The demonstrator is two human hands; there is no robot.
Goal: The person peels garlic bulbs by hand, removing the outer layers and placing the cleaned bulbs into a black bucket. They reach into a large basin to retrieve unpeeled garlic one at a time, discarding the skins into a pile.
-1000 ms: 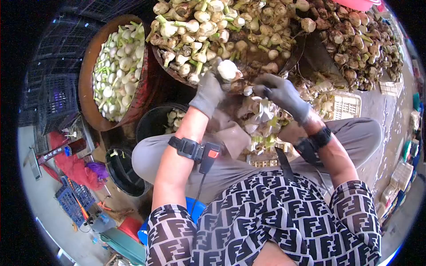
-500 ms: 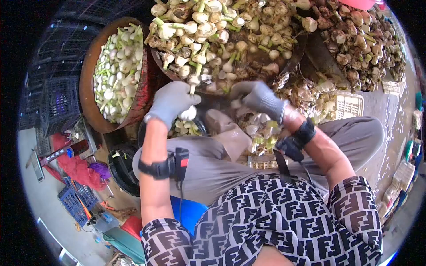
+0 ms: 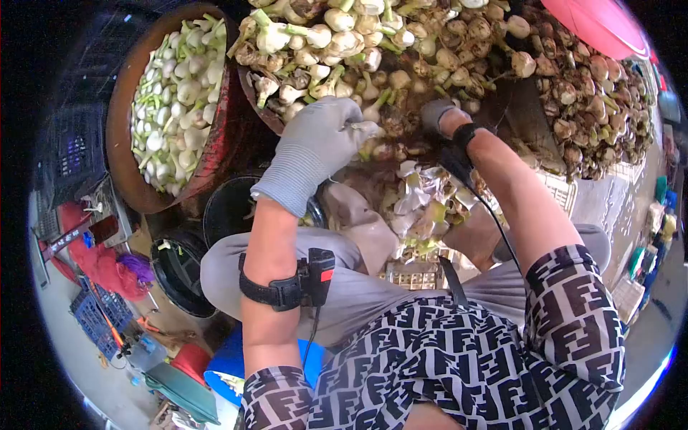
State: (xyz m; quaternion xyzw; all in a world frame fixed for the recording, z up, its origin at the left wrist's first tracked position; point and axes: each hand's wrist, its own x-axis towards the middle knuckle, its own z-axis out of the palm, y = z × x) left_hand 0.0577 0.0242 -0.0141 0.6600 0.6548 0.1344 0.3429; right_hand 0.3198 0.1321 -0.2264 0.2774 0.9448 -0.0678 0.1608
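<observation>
My left hand (image 3: 321, 136), in a grey glove, is over the near edge of a garlic heap (image 3: 344, 39) of bulbs with cut stems. Its fingers are curled closed, and what they hold, if anything, is hidden. Farther right, my right hand (image 3: 442, 116), also gloved, reaches in among the dirt-covered bulbs. Its fingers are dark and out of sight, so its grip does not show. Below and between the hands lie loose garlic skins and peelings (image 3: 423, 208).
A rusty round tub (image 3: 122, 136) of peeled white garlic stands at left, with black buckets (image 3: 185, 283) below it. Unpeeled garlic (image 3: 602, 107) is piled at right near a pink basin (image 3: 591, 25). A blue container (image 3: 240, 369) sits beside my hip.
My left hand has moved up and right, and the white bulb below it no longer shows. My right hand has reached forward and right into the heap. The view has shifted slightly.
</observation>
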